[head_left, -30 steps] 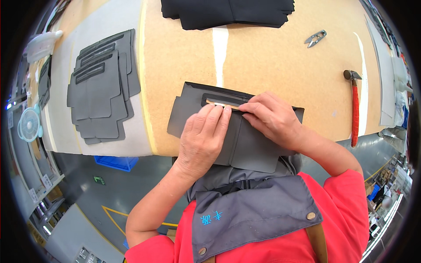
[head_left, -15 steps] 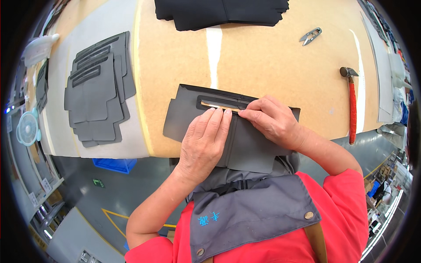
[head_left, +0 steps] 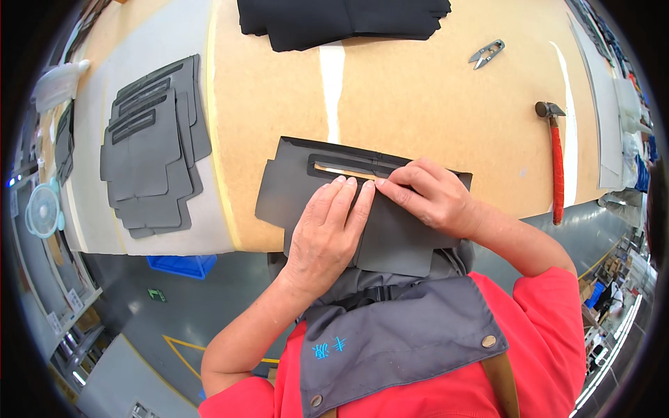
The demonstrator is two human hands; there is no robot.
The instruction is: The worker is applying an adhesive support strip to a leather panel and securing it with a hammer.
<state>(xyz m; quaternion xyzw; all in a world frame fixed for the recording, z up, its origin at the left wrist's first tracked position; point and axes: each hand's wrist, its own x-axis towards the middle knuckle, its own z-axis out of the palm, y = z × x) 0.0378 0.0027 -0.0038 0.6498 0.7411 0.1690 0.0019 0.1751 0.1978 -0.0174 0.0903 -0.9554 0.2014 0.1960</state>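
A grey flat panel point(head_left: 279, 191), like sheet leather or coated fabric, lies at the table's near edge and partly overhangs it. Near its far side runs a long narrow slot with a black border, and the tabletop shows through. My left hand point(head_left: 322, 233) rests flat on the panel, fingers stretched toward the slot's near edge and slightly apart. Just beside those fingertips, my right hand point(head_left: 440, 200) pinches the slot's near edge between thumb and forefinger. The right hand covers the slot's right end.
Similar grey panels point(head_left: 146, 157) lie in an overlapping pile on the left. Black sheets point(head_left: 341, 21) are stacked at the far side. Thread snips point(head_left: 487, 53) and a red-handled hammer point(head_left: 556, 164) lie on the right of the table point(head_left: 418, 90). Below the edge stands a blue bin point(head_left: 181, 266).
My left fingers have drawn back a little from the slot and spread slightly. The right hand keeps its pinch at nearly the same spot. The whole view has shifted slightly.
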